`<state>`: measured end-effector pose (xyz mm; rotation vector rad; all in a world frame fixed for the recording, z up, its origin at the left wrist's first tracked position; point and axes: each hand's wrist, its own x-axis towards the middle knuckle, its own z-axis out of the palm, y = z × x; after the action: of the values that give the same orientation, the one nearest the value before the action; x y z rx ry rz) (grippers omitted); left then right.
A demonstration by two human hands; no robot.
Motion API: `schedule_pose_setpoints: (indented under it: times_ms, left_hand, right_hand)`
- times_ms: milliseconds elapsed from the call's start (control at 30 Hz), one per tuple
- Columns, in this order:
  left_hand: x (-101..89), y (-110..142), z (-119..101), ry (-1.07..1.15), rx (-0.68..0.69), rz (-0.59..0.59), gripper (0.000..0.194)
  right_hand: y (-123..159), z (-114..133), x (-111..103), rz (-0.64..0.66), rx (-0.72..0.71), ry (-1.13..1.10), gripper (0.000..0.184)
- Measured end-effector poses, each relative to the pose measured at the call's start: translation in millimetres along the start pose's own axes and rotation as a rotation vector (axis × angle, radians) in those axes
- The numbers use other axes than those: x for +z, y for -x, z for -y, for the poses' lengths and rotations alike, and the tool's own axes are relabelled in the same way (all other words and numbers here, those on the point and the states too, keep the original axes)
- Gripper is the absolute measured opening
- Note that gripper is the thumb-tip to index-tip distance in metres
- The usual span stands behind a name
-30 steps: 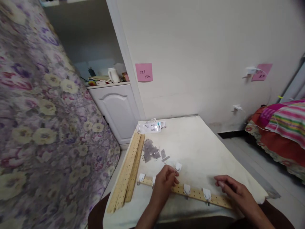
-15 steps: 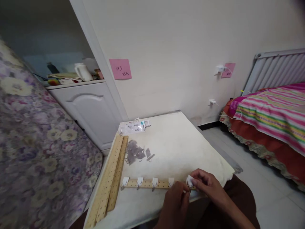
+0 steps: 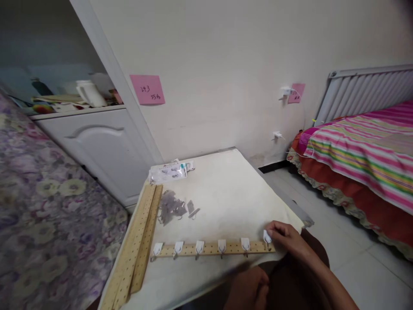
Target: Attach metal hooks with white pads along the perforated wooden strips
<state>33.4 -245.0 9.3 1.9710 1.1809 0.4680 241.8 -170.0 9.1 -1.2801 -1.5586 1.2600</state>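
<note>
A thin wooden strip with rows of holes (image 3: pixel 209 249) lies across the near side of the table, with several white adhesive hooks (image 3: pixel 199 247) spaced along it. At its right end, my right hand (image 3: pixel 288 241) pinches the last white hook (image 3: pixel 267 236) between thumb and finger against the strip. My left hand (image 3: pixel 248 287) hangs low at the near table edge, its fingers curled in and nothing visible in them. It touches neither the strip nor a hook.
Wider perforated wooden strips (image 3: pixel 137 241) lie along the table's left side. Grey flat pieces (image 3: pixel 171 206) are heaped beside them. Clear packaging (image 3: pixel 167 173) sits at the far left corner. A floral curtain (image 3: pixel 45 206) hangs left; a bed (image 3: pixel 361 146) stands right.
My view has turned right. My right hand came in from the right with a white hook onto the strip's right end. My left hand left the strip and dropped toward the near edge.
</note>
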Motion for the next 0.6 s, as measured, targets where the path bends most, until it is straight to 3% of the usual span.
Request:
schedule_pose_setpoints:
  times_ms: [167,333,600]
  left_hand:
    - [17.4,-6.3,8.3,-0.037,0.026,0.083,0.027]
    - [20.9,-8.2,11.1,-0.026,0.036,0.065,0.035]
    - [26.9,-8.4,19.0,-0.071,0.085,0.009,0.04]
  right_hand:
    - [-2.6,-5.9,5.5,0.018,-0.008,0.117,0.025]
    - [-3.4,-9.0,9.6,-0.02,-0.087,0.226,0.018]
    - [-7.8,-17.1,10.4,-0.028,-0.081,0.31,0.015]
